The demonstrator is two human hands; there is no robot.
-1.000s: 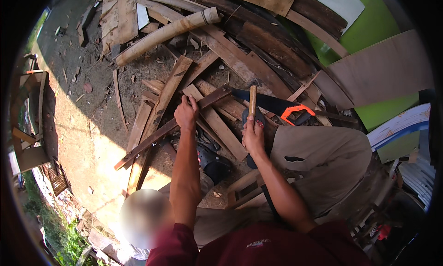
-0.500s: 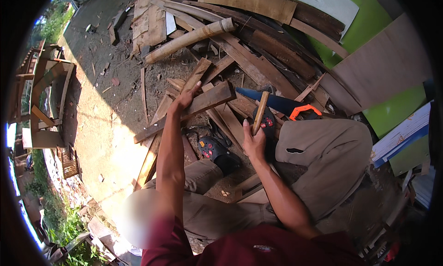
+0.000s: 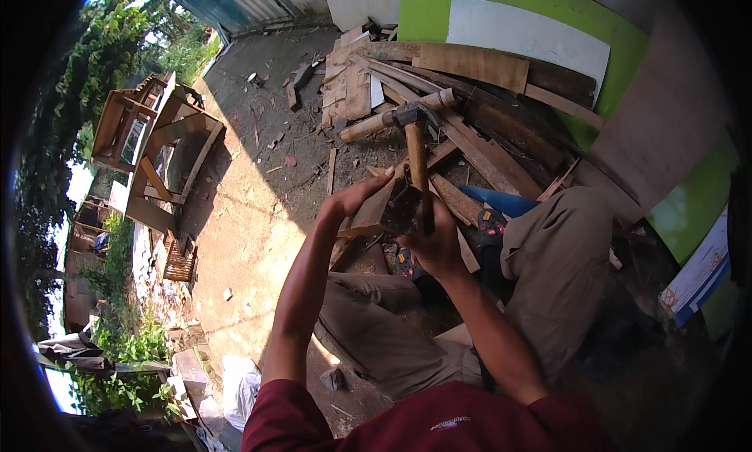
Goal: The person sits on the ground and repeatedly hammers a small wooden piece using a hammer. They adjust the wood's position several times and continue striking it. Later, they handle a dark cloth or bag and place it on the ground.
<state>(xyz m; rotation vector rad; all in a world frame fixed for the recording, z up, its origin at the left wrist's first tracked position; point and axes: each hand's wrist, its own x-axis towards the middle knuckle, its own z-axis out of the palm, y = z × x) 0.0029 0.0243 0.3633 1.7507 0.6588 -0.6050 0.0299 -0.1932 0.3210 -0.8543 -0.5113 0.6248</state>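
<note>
My left hand [image 3: 356, 195] is closed around a piece of wooden board [image 3: 371, 209], tilted so that its dark, rough end is turned up. In my right hand [image 3: 435, 244] is a claw hammer [image 3: 416, 150], wooden handle upright and metal head at the top. The handle passes in front of the board's end, and my right fingers are close against the board's lower edge; whether they also grip it, I cannot tell. Beyond my right knee a handsaw's blue blade [image 3: 498, 200] shows in part; its handle is hidden behind the leg.
Loose planks [image 3: 489, 156] and a bamboo pole [image 3: 368, 126] lie heaped ahead, against a green wall [image 3: 424, 17] with a white panel [image 3: 529, 41]. A wooden frame [image 3: 168, 158] stands left on sunlit ground. My bent legs [image 3: 558, 240] flank the workspace.
The head view has tilted up and shifted left. My left hand has lifted the board and turned it end up. My right hand has raised the hammer beside it, its head now showing.
</note>
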